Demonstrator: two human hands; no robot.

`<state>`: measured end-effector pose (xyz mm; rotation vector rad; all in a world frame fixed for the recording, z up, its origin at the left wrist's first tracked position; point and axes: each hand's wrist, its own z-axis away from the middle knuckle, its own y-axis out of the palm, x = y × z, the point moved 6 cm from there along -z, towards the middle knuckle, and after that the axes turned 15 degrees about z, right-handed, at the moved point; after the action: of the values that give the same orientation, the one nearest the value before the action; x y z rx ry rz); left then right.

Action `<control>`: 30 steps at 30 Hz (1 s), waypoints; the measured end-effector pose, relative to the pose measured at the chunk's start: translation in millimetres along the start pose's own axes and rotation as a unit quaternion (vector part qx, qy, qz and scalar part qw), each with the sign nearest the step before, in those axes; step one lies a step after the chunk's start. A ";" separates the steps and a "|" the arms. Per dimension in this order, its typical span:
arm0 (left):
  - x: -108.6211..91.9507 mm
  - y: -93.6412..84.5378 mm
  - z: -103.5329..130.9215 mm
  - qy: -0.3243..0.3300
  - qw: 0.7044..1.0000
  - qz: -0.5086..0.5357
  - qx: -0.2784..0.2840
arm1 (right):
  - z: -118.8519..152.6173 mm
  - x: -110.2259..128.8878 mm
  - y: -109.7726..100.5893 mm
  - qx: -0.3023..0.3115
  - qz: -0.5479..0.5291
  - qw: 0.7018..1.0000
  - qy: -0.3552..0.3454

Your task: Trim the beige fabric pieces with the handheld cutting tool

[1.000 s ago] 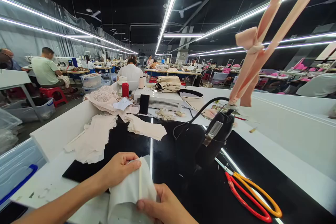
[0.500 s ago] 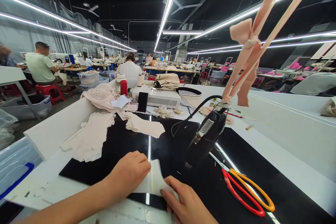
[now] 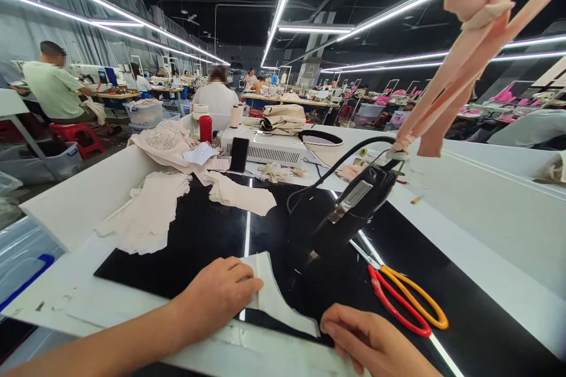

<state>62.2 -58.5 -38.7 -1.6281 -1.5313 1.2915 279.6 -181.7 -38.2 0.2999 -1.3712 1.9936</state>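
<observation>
A small pale fabric piece (image 3: 276,300) lies on the black board near its front edge. My left hand (image 3: 221,294) presses on the left part of this piece, fingers bent together. At the piece's right tip is my right hand (image 3: 358,333), its thumb and index finger pinched together; whether they grip the tip is too small to tell. Above and to the right, a black handheld device (image 3: 354,209) hangs from pink fabric strips (image 3: 460,65), its lower end close to the board. Scissors (image 3: 404,297) with red and orange handles lie to the right of it.
Cut fabric pieces (image 3: 148,212) are piled at the left, and another strip (image 3: 241,193) lies farther back. Behind stand a phone (image 3: 239,155), a white box (image 3: 265,150) and a red bottle (image 3: 206,129). White side walls (image 3: 499,206) bound the table. Other people sit beyond it.
My right hand has moved right, and the fabric piece now lies flatter and more stretched out. The hanging device leans more to the right. The whole view has shifted slightly.
</observation>
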 end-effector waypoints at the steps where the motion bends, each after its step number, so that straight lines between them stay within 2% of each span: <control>1: -0.3 -0.6 1.2 0.001 1.000 0.000 -0.004 | 2.8 -1.7 -6.0 -0.010 0.002 1.000 0.005; 4: -1.8 -2.4 3.9 0.002 1.000 0.001 -0.007 | 5.9 -0.8 -15.9 -0.051 0.001 0.999 0.010; 8: -4.6 -4.8 4.2 0.001 1.000 0.001 0.009 | -2.1 0.6 -10.8 -0.066 0.007 0.998 -0.018; 10: -6.2 -6.6 4.5 0.001 1.000 0.004 0.011 | -8.5 -7.6 -14.7 -0.101 0.006 0.995 -0.014; 13: -9.5 -9.3 6.6 0.005 1.000 0.016 0.012 | -14.7 -23.1 -39.1 -0.223 -0.019 0.975 -0.012; 16: -13.5 -12.1 8.3 0.016 0.999 0.037 0.014 | -11.7 -23.9 -71.3 -0.358 -0.071 0.930 -0.049; 19: -15.8 -13.6 5.1 0.023 0.998 0.065 0.012 | -7.5 -2.4 -91.9 -0.410 -0.140 0.895 -0.109; 22: -18.1 -9.6 -4.2 0.039 0.997 0.066 0.010 | -6.7 33.0 -101.6 -0.425 -0.184 0.870 -0.171; 24: -20.8 -3.4 -12.3 0.060 0.997 0.054 0.010 | -7.4 53.3 -104.8 -0.452 -0.212 0.841 -0.207; 27: -23.1 8.6 -23.7 0.087 0.996 0.028 0.010 | -13.8 68.5 -104.6 -0.490 -0.251 0.806 -0.220; 30: -20.9 19.4 -30.7 0.097 0.995 -0.002 0.010 | -23.5 72.5 -100.3 -0.503 -0.252 0.802 -0.201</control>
<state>100.4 -75.8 -38.4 -1.6841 -1.3986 1.1068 295.9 -110.6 64.6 0.5173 -2.1284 0.6023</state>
